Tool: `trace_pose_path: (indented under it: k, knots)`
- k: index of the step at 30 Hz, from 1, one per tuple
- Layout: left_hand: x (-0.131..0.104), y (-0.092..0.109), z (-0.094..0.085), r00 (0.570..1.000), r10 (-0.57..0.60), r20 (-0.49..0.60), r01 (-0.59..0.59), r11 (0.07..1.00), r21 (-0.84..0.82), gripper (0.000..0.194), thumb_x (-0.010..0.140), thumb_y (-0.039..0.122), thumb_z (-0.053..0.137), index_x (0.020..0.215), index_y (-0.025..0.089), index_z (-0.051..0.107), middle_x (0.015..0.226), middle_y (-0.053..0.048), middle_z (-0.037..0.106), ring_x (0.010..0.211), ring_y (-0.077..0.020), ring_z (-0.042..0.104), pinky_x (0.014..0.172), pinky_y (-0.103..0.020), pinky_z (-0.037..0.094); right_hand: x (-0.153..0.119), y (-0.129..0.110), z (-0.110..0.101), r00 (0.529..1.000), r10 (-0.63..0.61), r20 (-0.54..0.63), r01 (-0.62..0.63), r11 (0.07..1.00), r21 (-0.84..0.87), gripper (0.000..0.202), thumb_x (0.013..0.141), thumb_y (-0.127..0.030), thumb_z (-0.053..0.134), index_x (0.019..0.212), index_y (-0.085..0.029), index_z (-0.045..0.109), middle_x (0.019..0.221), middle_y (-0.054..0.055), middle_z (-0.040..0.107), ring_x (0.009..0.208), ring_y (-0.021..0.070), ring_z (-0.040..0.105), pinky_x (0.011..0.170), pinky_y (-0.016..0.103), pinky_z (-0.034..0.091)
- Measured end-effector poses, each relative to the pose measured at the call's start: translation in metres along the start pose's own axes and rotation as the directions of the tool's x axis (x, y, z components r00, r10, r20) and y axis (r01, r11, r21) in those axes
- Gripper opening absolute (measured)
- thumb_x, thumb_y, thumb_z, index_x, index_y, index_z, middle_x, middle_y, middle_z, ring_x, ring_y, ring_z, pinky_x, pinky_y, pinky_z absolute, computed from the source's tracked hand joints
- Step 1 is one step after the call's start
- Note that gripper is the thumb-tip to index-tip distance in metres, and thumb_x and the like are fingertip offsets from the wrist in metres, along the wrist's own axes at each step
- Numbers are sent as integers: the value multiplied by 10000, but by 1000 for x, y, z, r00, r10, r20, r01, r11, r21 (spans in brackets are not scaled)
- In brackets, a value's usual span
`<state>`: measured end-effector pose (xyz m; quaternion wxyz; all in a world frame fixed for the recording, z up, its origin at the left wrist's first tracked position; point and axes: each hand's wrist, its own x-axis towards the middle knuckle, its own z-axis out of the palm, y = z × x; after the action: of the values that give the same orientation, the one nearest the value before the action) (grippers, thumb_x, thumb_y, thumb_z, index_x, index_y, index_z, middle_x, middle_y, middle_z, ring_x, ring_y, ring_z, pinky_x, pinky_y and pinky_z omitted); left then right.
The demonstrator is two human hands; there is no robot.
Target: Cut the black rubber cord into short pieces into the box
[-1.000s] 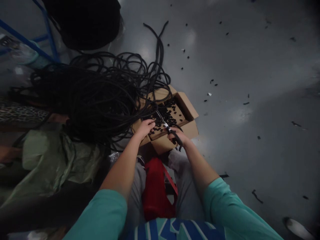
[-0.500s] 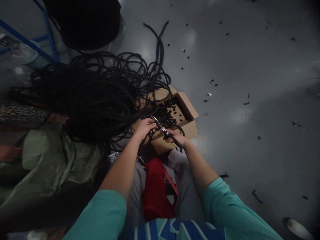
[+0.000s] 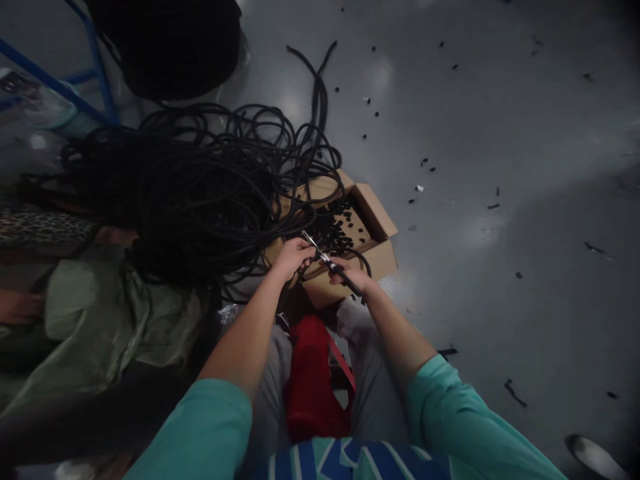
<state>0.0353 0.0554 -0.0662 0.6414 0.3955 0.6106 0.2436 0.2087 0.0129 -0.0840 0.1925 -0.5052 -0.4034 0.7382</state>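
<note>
Over the near side of an open cardboard box [image 3: 385, 260], my right hand [image 3: 354, 275] is closed round the dark handles of a pair of scissors [image 3: 324, 257]. Their metal blades point up and left, past the fingertips of my left hand [image 3: 291, 259]. That hand is pinched on a black cord [image 3: 305, 270], largely hidden by the fingers. A loop of black cord [image 3: 369, 261] curves round beside my right hand. Inside the box lie many short black cut pieces [image 3: 343, 223]. A big tangle of black cord [image 3: 200, 187] lies left of the box and drapes over its edge.
A red object [image 3: 313, 380] stands between my legs. Small black scraps [image 3: 425, 161] are scattered over the grey floor [image 3: 550, 200]. To the left are a green cloth [image 3: 110, 320], a blue metal frame [image 3: 95, 67], a large black bundle [image 3: 170, 47] and part of another person's arm [image 3: 20, 305].
The scissors and my right hand have shifted slightly up and left. My left hand stays nearly in place, still pinching the cord.
</note>
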Motion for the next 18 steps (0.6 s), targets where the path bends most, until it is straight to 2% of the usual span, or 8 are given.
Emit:
trace_pose_path:
  k: [6, 10, 18]
  knots:
    - [1, 0, -2, 997, 54, 56, -53, 998, -19, 96, 642, 158, 621, 712, 119, 569, 506, 34, 524, 380, -37, 422, 388, -174, 284, -2, 5, -7, 990, -93, 109, 87, 994, 62, 556, 493, -181, 564, 1048, -172, 592, 761, 3, 577, 660, 122, 467, 581, 227, 340]
    - [0, 1, -2, 997, 40, 70, -37, 998, -42, 122, 636, 161, 614, 748, 119, 587, 518, 34, 524, 375, -35, 407, 377, -175, 262, -2, 5, -8, 986, -113, 125, 104, 991, 80, 572, 499, -191, 565, 1071, -168, 578, 797, 13, 587, 682, 129, 479, 610, 238, 351]
    - [-2, 3, 0, 998, 33, 54, -33, 999, 0, 112, 637, 201, 612, 715, 120, 604, 510, 36, 513, 364, -26, 371, 373, -183, 224, 0, 2, -2, 995, -98, -36, 98, 995, 3, 572, 471, -148, 555, 1040, -182, 600, 713, -19, 538, 673, 125, 458, 616, 236, 348]
